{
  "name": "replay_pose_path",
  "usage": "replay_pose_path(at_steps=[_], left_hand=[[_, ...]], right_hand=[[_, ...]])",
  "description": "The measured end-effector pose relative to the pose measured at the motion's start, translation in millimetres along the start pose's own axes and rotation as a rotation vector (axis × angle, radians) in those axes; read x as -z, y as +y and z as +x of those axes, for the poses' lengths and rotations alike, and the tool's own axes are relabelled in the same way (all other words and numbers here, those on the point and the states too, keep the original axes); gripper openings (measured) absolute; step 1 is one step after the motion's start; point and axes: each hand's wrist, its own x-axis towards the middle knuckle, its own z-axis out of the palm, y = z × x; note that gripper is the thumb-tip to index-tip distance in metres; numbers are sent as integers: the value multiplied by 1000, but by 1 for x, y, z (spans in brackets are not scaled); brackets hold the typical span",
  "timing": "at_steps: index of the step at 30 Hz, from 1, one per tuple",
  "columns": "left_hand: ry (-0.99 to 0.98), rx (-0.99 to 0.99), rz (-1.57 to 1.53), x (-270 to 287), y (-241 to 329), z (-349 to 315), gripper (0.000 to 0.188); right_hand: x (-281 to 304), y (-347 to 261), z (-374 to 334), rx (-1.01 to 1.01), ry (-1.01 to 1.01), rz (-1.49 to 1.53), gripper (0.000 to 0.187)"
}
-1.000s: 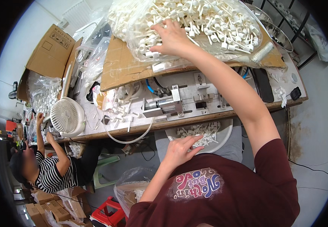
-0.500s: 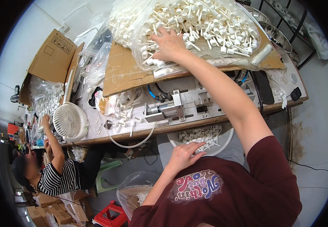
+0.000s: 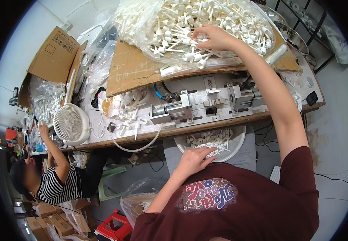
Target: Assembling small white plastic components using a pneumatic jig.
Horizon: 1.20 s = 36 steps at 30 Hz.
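Note:
A large heap of white plastic parts (image 3: pixel 238 24), each with a small round cup and a thin stem, spills from a clear plastic bag onto cardboard on the bench. My right hand (image 3: pixel 216 38) is over the front middle of this heap. Its thumb and forefinger are bent and apart, with a gap between them; the other fingertips are partly hidden. On my lap rests a round, pale basin (image 3: pixel 242 146) with more white parts inside. My left hand (image 3: pixel 196 160) lies at its near left edge, fingers stretched out and thumb apart, with no part visible in it.
Below the cardboard (image 3: pixel 132 74), a metal clamping fixture (image 3: pixel 212 106) with cylinders sits on the bench. Loose white parts (image 3: pixel 132 122) lie left of it, near a clear hose. A white fan (image 3: pixel 70 124) stands beside a co-worker (image 3: pixel 59 182). A red stool (image 3: pixel 113 227) is lower left.
My right hand has moved right across the heap, going from spread fingers to a curled shape. Parts have shifted at the heap's front. My left hand stays by the basin.

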Motion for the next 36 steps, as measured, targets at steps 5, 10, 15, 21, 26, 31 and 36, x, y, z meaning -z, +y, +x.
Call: replay_pose_path(at_steps=[5, 10, 15, 21, 26, 31, 36], left_hand=[[15, -2, -4, -2, 0, 3, 26], [-6, -5, -12, -7, -1, 3, 25], [-16, -20, -11, -6, 5, 8, 24], [-22, -29, -19, -10, 8, 5, 23], [-46, -14, -3, -9, 8, 2, 23], [-31, -32, -15, -12, 9, 3, 23], [-30, -36, -11, -6, 11, 8, 24]], right_hand=[[10, -2, -29, 136, 221, 95, 27], [8, -44, -53, 370, 220, -455, 42], [-6, -60, -23, 263, -54, -337, 43], [-9, -77, -2, 106, -78, -186, 29], [-17, -76, 2, 102, -75, -217, 24], [-15, -62, -4, 79, -28, -141, 16], [-3, -40, -8, 64, 165, 97, 31]])
